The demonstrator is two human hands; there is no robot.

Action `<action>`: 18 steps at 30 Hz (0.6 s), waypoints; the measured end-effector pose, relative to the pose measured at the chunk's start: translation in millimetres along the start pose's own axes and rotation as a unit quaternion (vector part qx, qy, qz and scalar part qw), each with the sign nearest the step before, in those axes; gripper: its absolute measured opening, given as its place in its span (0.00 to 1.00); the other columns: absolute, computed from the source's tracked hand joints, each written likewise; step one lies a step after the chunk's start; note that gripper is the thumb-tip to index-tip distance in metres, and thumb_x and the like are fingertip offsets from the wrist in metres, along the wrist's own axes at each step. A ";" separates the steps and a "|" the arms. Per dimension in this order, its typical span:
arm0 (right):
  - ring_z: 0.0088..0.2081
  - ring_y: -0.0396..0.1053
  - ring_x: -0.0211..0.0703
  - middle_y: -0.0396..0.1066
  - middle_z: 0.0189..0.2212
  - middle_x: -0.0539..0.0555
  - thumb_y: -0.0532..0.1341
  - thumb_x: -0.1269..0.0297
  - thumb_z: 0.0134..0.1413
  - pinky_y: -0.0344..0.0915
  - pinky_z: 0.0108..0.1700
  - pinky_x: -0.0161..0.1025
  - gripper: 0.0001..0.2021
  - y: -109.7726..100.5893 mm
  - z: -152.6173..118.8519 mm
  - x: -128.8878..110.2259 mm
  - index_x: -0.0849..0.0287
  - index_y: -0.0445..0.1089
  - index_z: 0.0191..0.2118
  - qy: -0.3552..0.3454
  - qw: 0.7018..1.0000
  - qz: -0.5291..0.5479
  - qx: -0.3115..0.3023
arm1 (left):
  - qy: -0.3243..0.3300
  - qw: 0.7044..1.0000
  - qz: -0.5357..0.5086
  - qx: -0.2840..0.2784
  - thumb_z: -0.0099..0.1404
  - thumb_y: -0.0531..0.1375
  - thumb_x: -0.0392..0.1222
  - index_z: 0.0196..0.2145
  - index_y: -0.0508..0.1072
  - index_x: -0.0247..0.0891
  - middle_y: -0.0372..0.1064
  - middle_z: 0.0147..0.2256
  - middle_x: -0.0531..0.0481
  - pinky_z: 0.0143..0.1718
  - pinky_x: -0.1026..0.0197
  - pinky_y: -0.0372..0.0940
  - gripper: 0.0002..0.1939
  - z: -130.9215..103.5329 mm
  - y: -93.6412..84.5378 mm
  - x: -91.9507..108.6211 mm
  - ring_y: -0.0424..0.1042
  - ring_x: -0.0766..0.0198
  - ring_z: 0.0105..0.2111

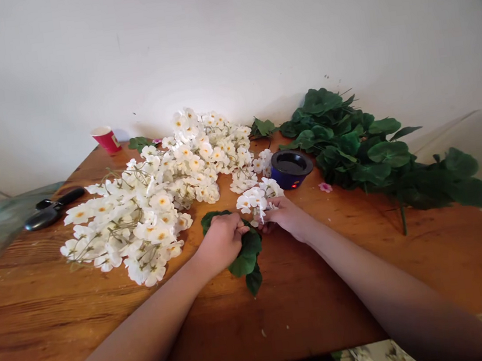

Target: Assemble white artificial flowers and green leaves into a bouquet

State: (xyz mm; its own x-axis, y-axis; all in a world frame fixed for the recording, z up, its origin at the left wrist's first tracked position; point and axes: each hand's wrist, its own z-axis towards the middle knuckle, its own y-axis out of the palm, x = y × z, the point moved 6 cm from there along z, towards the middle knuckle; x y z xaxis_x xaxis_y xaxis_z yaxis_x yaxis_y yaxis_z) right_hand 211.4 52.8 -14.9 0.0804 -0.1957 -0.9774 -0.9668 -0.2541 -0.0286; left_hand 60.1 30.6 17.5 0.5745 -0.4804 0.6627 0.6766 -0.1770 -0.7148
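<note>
My left hand point(226, 238) is closed around a green leaf stem point(245, 256), its broad artificial leaves hanging below and behind my fingers. Close beside it, my right hand point(284, 216) grips a small bunch of white artificial flowers point(260, 195) with yellow centres. The two hands nearly meet over the middle of the table, where leaves and flowers come together; my fingers hide the exact joint. Just behind my right hand stands a small dark blue pot point(291, 168) with a black rim and a lit red light; its inside looks dark.
A large heap of white flowers point(152, 209) spreads over the left and centre of the wooden table point(65, 319). Green leaf sprays point(351, 149) are piled at right. A red paper cup point(106, 139), a black-handled tool point(53, 209) and a pink blossom point(325, 187) lie about.
</note>
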 end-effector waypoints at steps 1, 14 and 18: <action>0.22 0.69 0.39 0.73 0.20 0.52 0.65 0.67 0.41 0.67 0.26 0.36 0.03 -0.4 0.1 0.2 0.60 0.73 0.25 -0.001 1.000 -0.002 0.002 | 0.000 1.000 0.000 0.002 0.59 0.53 0.25 0.23 0.64 0.38 0.70 0.25 0.51 0.31 0.61 0.61 0.11 0.1 -0.1 0.0 0.69 0.64 0.27; 0.19 0.64 0.37 0.69 0.21 0.48 0.66 0.57 0.45 0.63 0.22 0.36 0.11 -2.3 -6.3 -13.8 0.57 0.67 0.28 -0.033 0.999 0.006 0.030 | -0.039 0.995 -0.082 0.039 0.65 0.56 0.39 0.24 0.65 0.38 0.67 0.23 0.54 0.28 0.64 0.59 0.11 -2.1 -9.9 -7.5 0.65 0.66 0.25; 0.17 0.58 0.33 0.62 0.19 0.44 0.63 0.48 0.50 0.55 0.18 0.33 0.17 -15.0 -10.5 -28.0 0.57 0.65 0.28 -0.105 0.989 0.006 0.100 | -0.084 0.978 -0.170 0.089 0.64 0.58 0.49 0.25 0.67 0.38 0.64 0.21 0.56 0.24 0.66 0.56 0.14 -2.2 -24.4 -15.7 0.62 0.68 0.23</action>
State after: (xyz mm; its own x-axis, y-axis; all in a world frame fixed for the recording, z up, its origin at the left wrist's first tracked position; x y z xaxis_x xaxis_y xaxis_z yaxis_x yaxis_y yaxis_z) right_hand 226.2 52.2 15.0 0.0363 0.0091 -0.9993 -0.9978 -0.0553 -0.0368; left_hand 33.6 40.6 24.1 0.3602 -0.2701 0.8929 0.9024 -0.1417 -0.4069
